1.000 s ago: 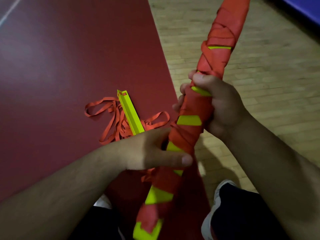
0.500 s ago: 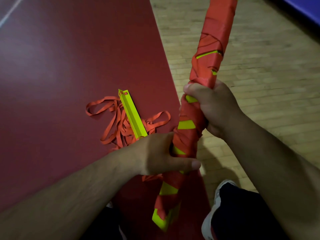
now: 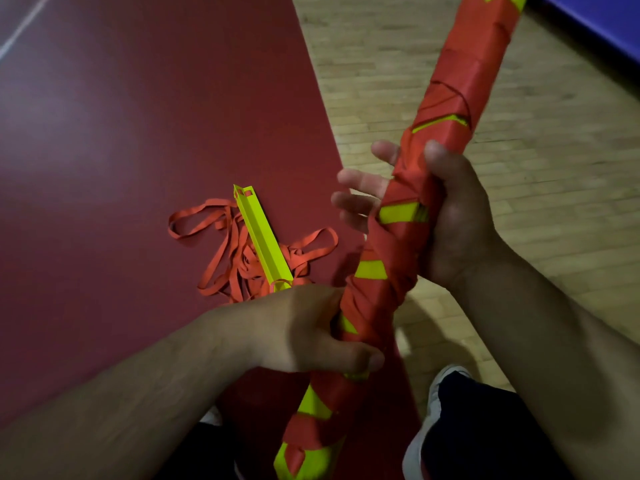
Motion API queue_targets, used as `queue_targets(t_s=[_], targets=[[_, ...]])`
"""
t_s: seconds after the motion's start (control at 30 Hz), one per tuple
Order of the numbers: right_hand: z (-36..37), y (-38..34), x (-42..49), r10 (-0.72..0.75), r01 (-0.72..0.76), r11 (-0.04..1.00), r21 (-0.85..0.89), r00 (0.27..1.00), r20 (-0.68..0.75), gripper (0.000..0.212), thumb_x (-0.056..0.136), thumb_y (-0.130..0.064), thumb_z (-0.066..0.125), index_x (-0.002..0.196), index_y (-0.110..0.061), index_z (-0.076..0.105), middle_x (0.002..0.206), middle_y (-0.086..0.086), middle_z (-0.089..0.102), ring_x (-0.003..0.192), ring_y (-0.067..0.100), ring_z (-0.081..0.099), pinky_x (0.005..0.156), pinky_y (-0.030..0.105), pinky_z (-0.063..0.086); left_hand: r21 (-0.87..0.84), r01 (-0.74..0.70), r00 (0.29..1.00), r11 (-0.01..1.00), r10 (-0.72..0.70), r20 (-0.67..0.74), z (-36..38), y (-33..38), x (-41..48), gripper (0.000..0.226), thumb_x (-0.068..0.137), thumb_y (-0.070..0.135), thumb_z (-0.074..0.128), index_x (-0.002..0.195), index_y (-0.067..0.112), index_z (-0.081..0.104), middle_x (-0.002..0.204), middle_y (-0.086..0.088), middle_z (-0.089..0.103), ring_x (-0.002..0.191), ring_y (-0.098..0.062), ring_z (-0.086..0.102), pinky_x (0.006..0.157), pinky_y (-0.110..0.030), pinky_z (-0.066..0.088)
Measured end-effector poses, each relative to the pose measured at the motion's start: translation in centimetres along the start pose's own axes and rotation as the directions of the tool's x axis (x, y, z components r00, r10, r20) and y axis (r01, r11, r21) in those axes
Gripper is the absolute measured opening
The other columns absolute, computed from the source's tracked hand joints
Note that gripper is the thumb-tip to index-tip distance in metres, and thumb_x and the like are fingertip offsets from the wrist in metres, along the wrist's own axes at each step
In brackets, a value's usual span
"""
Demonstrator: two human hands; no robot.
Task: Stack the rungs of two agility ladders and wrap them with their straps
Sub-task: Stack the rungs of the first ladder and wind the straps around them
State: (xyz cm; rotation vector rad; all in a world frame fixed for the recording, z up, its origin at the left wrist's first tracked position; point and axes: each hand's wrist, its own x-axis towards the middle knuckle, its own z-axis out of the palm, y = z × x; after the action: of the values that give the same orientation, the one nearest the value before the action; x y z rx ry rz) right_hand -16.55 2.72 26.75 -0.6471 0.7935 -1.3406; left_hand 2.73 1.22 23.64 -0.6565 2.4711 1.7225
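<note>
A long bundle of yellow rungs wrapped in orange strap (image 3: 446, 109) slants from the bottom centre up to the top right, held in the air. My left hand (image 3: 304, 334) grips its lower part, thumb across the front. My right hand (image 3: 446, 209) holds the middle from the right, palm against the bundle, fingers spread and loosened on the far side. On the red mat lies a second stack of yellow rungs (image 3: 261, 237) on a loose tangle of orange strap (image 3: 221, 244), left of the bundle.
The red mat (image 3: 138, 133) covers the left half; bare wooden floor (image 3: 536, 168) lies to the right. A blue mat edge (image 3: 609, 26) shows at the top right. My knee in dark shorts and a white shoe (image 3: 429, 427) sit at the bottom right.
The bundle has tilted further right. My right hand's fingers have loosened from a closed grip and spread apart. My left hand keeps its hold low on the bundle.
</note>
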Motion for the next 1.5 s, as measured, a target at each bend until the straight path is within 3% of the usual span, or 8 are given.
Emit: queue_targets(t_s=[0.43,0.73,0.87,0.97,1.13,1.27,1.4,1.5], targets=[[1.3,0.3,-0.7,0.059,-0.054,0.997,-0.053,0.995,0.081,0.022,0.080,-0.031,0.055,0.094,-0.015,0.052,0.061,0.006,0.053,0.055,0.022,0.055,0.060,0.038,0.052,0.032,0.098,0.985,0.995,-0.102,0.142,0.7,-1.2,0.6,0.041,0.067,0.076,0.068,0.097,0.048,0.065,0.100,0.022,0.072,0.097,0.001,0.066,0.093,-0.036,0.054],[0.4,-3.5,-1.2,-0.080,0.089,0.992,-0.088,0.991,0.106,0.032,0.080,-0.045,0.054,0.095,-0.016,0.053,0.063,0.001,0.053,0.056,0.019,0.055,0.062,0.036,0.052,0.237,-0.070,0.997,0.969,0.064,0.031,-0.8,0.7,0.1,0.045,0.063,0.085,0.063,0.091,0.049,0.061,0.077,0.029,0.065,0.068,0.012,0.061,0.055,-0.007,0.042],[0.3,-3.0,-1.3,-0.046,0.051,0.995,-0.090,0.997,0.062,0.026,0.086,-0.039,0.047,0.092,-0.015,0.054,0.061,0.003,0.052,0.054,0.021,0.054,0.060,0.036,0.052,0.532,0.087,0.996,0.842,-0.063,-0.063,-1.7,-2.7,0.2,0.035,0.077,0.039,0.074,0.109,0.034,0.061,0.086,0.015,0.065,0.080,-0.002,0.062,0.062,-0.016,0.041],[0.1,-2.8,-1.3,-0.028,0.033,0.994,-0.101,0.998,0.051,0.026,0.085,-0.038,0.045,0.092,-0.015,0.054,0.060,0.004,0.051,0.052,0.021,0.053,0.058,0.035,0.051,0.677,0.298,0.918,0.673,-0.006,-0.398,-2.2,-4.2,1.0,0.025,0.083,0.029,0.056,0.106,0.027,0.065,0.102,0.006,0.066,0.102,-0.022,0.061,0.083,-0.028,0.047],[0.1,-3.1,-1.5,-0.071,0.076,0.995,-0.063,0.995,0.076,0.027,0.086,-0.041,0.047,0.093,-0.016,0.053,0.062,0.001,0.053,0.056,0.019,0.054,0.062,0.035,0.053,0.258,0.567,0.548,0.782,-0.124,-0.827,-3.6,-5.1,1.5,0.034,0.081,0.052,0.059,0.099,0.025,0.067,0.106,-0.005,0.061,0.103,-0.033,0.057,0.085,-0.042,0.050],[-0.1,-3.5,-1.5,-0.108,0.110,0.989,-0.094,0.994,0.033,0.025,0.088,-0.039,0.042,0.093,-0.017,0.052,0.062,0.001,0.053,0.056,0.019,0.054,0.062,0.035,0.053,-0.412,0.192,0.709,0.891,-0.416,-0.569,-4.0,-2.9,2.1,0.058,0.082,0.061,0.066,0.101,0.006,0.064,0.093,-0.022,0.066,0.079,-0.032,0.068,0.081,-0.053,0.058],[-0.2,-3.7,-1.9,-0.155,0.165,0.979,-0.117,0.984,0.087,0.031,0.079,-0.042,0.056,0.095,-0.017,0.052,0.063,0.000,0.055,0.057,0.019,0.055,0.062,0.035,0.052,0.151,-0.104,0.604,0.983,0.183,-0.776,-5.5,0.9,1.7,0.023,0.080,0.041,0.074,0.085,0.020,0.066,0.109,-0.007,0.067,0.101,-0.009,0.060,0.096,-0.036,0.049],[0.0,-4.1,-1.9,-0.213,0.228,0.970,-0.083,0.964,0.158,0.047,0.069,-0.047,0.072,0.099,-0.016,0.052,0.065,0.001,0.056,0.058,0.021,0.055,0.064,0.036,0.051,0.691,-0.182,0.356,0.699,0.703,-0.616,-7.9,4.3,0.5,0.031,0.083,0.039,0.078,0.093,0.010,0.069,0.125,-0.005,0.052,0.121,-0.012,0.050,0.103,-0.022,0.040]])
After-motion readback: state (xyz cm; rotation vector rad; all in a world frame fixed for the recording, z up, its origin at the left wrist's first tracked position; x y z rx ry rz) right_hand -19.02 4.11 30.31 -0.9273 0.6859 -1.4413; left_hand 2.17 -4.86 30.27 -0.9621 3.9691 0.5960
